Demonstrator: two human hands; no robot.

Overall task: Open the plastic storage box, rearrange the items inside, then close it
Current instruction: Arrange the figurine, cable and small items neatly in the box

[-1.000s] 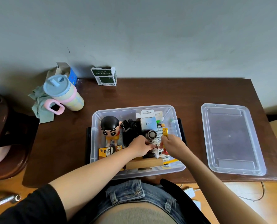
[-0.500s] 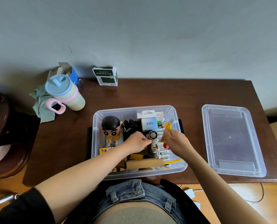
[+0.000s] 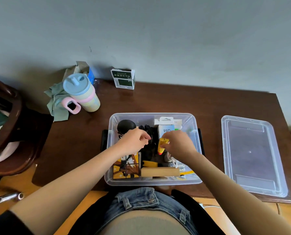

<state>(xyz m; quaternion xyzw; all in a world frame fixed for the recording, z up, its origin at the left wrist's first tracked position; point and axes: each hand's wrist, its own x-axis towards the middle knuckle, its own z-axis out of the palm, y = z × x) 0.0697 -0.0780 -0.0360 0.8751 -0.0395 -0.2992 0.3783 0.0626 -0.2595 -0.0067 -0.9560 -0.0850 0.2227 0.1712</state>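
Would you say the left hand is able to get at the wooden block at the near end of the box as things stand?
Probably yes. The wooden block lies uncovered in the open storage box, and the left hand hovers just beyond it. The right hand holds a yellow tube clear of that path.

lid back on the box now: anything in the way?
Yes. Both hands are over the open storage box: the right hand holds a yellow tube, the left hand reaches in. The lid lies flat to its right.
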